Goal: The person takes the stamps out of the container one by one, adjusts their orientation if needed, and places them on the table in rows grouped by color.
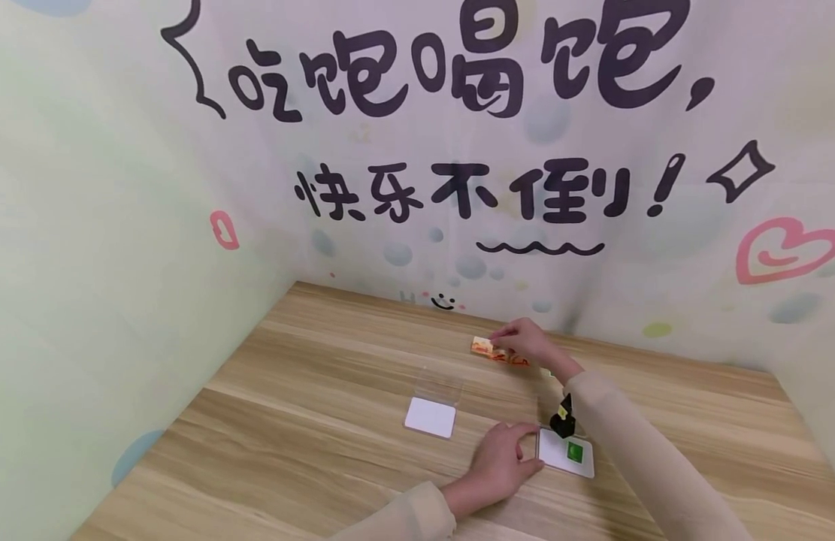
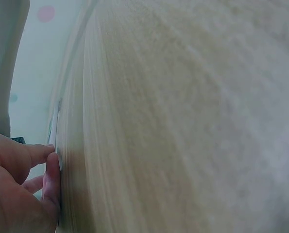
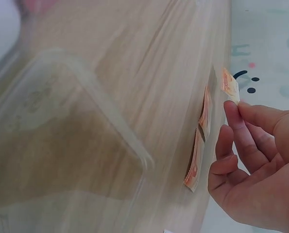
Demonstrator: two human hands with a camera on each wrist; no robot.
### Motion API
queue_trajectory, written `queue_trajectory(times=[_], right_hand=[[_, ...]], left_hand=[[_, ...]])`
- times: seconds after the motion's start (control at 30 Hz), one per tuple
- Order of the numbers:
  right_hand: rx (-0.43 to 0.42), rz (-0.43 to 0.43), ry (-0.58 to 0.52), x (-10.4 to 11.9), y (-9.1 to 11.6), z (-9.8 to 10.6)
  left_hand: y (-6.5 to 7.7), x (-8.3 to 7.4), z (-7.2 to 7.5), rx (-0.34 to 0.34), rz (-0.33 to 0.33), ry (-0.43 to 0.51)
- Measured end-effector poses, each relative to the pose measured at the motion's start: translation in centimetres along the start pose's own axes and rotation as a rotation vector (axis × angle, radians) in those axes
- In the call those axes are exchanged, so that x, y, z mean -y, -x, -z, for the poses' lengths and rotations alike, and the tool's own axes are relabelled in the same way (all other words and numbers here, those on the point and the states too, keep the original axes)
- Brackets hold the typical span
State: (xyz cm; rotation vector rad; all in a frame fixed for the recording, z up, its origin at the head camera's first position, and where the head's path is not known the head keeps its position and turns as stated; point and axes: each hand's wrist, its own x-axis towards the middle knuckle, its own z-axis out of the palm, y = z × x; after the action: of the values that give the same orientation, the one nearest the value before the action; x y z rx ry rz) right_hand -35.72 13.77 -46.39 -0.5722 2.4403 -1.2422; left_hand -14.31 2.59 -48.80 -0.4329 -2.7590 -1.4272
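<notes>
My right hand [image 1: 527, 343] pinches a small orange-and-white packet [image 1: 482, 346] by one end, just above the far part of the table. In the right wrist view, thumb and forefinger hold the packet [image 3: 229, 86] while the other fingers curl. Two similar orange packets [image 3: 195, 160] lie beneath it on the wood. Nearer the front, my left hand [image 1: 496, 463] grips the left edge of a flat case [image 1: 554, 449] with a white base and a clear lid. A green square piece [image 1: 575, 451] sits in that case. The left wrist view shows the fingers [image 2: 51, 167] at the thin edge.
A second white-based case [image 1: 430, 418] lies to the left, its clear lid [image 1: 439, 386] folded back. The right wrist's black camera [image 1: 563, 418] covers part of the first case. A printed wall [image 1: 390, 278] borders the wooden table [image 1: 288, 421] at the back.
</notes>
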Motion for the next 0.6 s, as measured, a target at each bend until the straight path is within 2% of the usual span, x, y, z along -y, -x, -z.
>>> queue_trajectory(times=[0.17,0.6], right_hand=[[0.005,-0.031,0.018,-0.21,-0.41,-0.24],[0.009,-0.012,0.03,-0.44,-0.95,-0.48]], left_hand=[[0.0,0.0,-0.09,0.012,0.022,0.013],[-0.22,0.07,-0.08,0.022,0.035,0.011]])
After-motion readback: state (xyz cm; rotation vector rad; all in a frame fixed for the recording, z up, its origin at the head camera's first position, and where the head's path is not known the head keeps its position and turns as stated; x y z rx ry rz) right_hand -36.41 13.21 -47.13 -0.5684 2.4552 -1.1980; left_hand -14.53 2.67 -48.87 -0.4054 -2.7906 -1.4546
